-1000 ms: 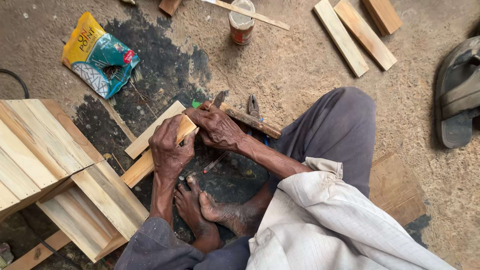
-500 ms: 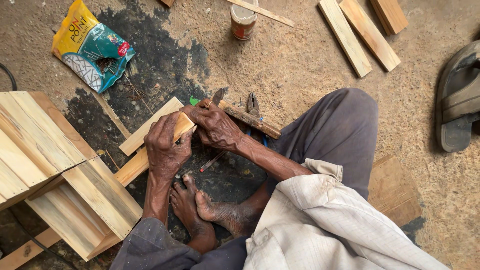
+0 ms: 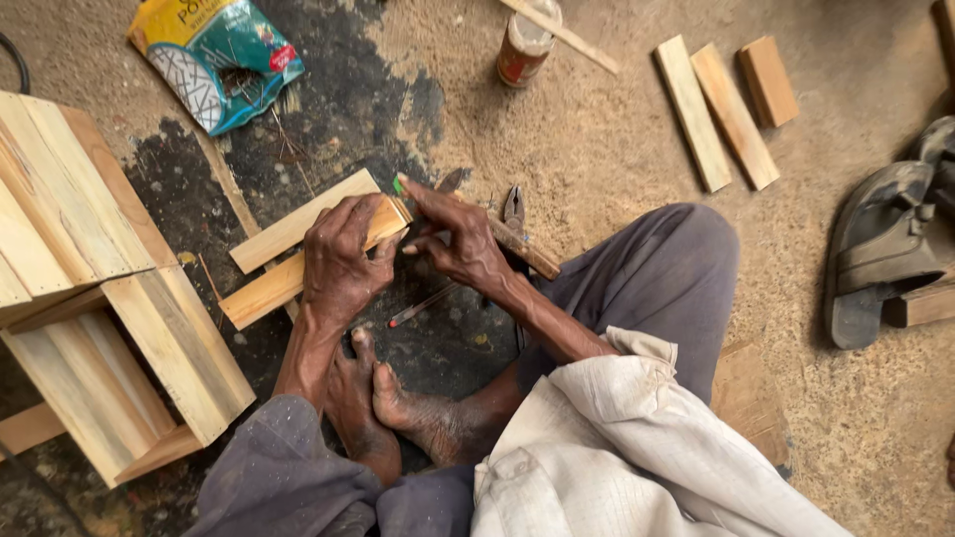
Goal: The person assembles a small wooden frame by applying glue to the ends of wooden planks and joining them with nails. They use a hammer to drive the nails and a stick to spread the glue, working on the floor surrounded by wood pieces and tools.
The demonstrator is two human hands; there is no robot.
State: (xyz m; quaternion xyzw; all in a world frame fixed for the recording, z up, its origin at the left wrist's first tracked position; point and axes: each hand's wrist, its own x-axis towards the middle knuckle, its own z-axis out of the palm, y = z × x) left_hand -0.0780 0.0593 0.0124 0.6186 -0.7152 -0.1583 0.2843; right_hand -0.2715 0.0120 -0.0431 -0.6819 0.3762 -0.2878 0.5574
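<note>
- Since a second ago the whole view has shifted: bag and wooden frame sit further left and up; hands stay on the same slat, right hand's fingers now stretched toward its far end.
- Left hand point(image 3: 340, 261) clamped over the pale wooden slat point(image 3: 267, 288), fingers wrapped over its top edge, pressing it down.
- Right hand point(image 3: 460, 239) at the slat's right end, fingertips pinched on a small green-tipped thing point(image 3: 398, 185); too small to tell what it is.
- Slat lies on the dark stained floor patch point(image 3: 338, 109), just near of a second pale slat point(image 3: 298, 221), the two touching.
- Thin red-tipped pencil point(image 3: 423, 304) on the floor near the wrists.
- Metal pliers point(image 3: 513, 207) just right of the right hand.
- Slatted pale wooden frame point(image 3: 95, 298) at left.
- Yellow-and-teal plastic bag point(image 3: 214, 58) far left.
- Small tin can point(image 3: 525, 44) far centre.
- Three short wood offcuts point(image 3: 724, 111) far right.
- Dusty grey sandal point(image 3: 880, 249) at right edge.
</note>
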